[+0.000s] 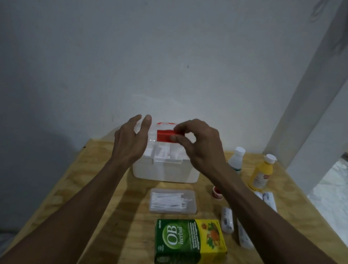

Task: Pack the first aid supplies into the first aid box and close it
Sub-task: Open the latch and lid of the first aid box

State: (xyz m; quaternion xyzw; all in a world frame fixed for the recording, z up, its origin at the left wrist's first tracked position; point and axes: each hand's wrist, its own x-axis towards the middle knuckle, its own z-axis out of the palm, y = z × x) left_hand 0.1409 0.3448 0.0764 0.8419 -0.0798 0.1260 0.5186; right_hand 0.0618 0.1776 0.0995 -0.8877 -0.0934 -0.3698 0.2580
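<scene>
Two hands up at the far white box (pixel 165 169): right hand (pixel 199 145) pinching its red handle (pixel 166 135), left hand (pixel 132 138) open beside it; rigid light plastic, so lift by the handle, while the herbal carton (pixel 190 242) sits near, easy to grab by its sides.

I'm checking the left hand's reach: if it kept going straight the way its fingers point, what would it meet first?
Probably the clear lid of the white first aid box; the left hand hovers open by its left edge. Past that stands the wall. Depth is unclear.
</scene>
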